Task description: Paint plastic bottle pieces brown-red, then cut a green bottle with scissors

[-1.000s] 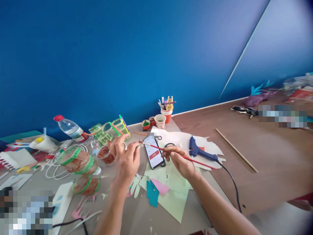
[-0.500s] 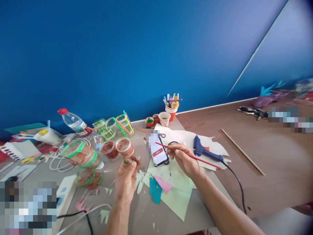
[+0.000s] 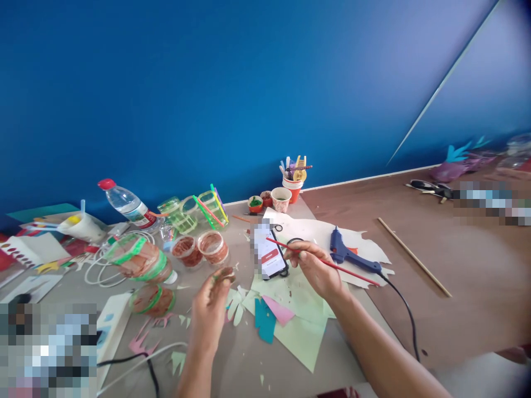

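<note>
My left hand (image 3: 210, 301) is closed, pinching a small brown-and-green painted piece (image 3: 227, 273) in its fingertips. The fingers cover most of that piece, so its kind is unclear. In my right hand (image 3: 315, 268) a thin red stick (image 3: 352, 272) is gripped between thumb and fingers, slanting over a lit phone (image 3: 271, 257). Two clear cups smeared brown inside, a left one (image 3: 186, 251) and a right one (image 3: 213, 247), stand just beyond my left hand. Light green paper (image 3: 305, 337) lies below my right hand, with teal (image 3: 264, 320) and pink scraps (image 3: 279, 310) on it.
A blue glue gun (image 3: 354, 257) lies on torn white paper at right, its cord trailing forward. Further right is a wooden stick (image 3: 415, 257). Taped, brown-painted plastic bottle pieces (image 3: 143, 261), a water bottle (image 3: 128, 204) and small paint cups (image 3: 255, 204) stand along the left and back.
My left hand has turned a little and shifted slightly left, so less of the painted piece shows. My right hand keeps nearly the same pose with the red stick.
</note>
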Demonstrator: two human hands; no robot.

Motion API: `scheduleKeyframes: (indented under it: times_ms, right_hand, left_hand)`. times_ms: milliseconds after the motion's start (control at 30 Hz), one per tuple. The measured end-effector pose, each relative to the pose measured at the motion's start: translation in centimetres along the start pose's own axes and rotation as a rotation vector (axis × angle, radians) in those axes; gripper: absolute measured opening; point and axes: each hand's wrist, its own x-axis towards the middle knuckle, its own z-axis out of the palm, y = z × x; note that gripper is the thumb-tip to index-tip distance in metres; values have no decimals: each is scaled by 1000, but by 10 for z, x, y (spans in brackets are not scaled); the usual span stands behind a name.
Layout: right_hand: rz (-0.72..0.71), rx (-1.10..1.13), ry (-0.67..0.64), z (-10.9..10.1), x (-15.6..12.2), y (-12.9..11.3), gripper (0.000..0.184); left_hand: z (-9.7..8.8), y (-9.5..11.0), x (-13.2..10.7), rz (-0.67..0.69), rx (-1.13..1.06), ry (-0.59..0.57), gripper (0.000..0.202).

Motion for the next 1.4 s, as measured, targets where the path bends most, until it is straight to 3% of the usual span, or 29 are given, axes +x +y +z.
scheduleKeyframes:
  times_ms: [100,200,367,533,733,867,967,1067,1167,1300,1400]
  right_hand:
    - [-4,10,0,-1,0,2,24]
    - [-15,15,-8,-2,-1,4,21]
    - [-27,-2,-20,-4,-1,7,21]
    - [-29,12,-46,-4,0,6,21]
    - [-33,22,-30,-3,0,5,21]
    - [-25,6,-25,-3,0,6,21]
    - [-28,-9,-25,-4,0,6,22]
    - [-26,-12,-22,-4,0,6,22]
    - [-22,-5,-21,-4,0,6,21]
    - [-31,1,-31,-4,-1,7,20]
    - [-33,-1,-41,-4,-1,7,20]
  left_hand:
    - [-3,5,-1,-178,-370,-50,43]
    - [-5,2,-1,-187,-445,-11,39]
    - [-6,-13,4,-66,-192,177,32]
    - [-6,-21,6,39,75,123,48]
    - [-8,-28,8,78,28,217,36]
    - [-8,-24,8,212,229,205,20]
    - [-8,-21,6,212,334,150,39]
    - [-10,-26,6,134,308,179,49]
    - [-12,-31,7,103,212,174,39]
    - [-12,-27,7,255,308,225,21]
    - [-8,-20,5,291,347,196,25]
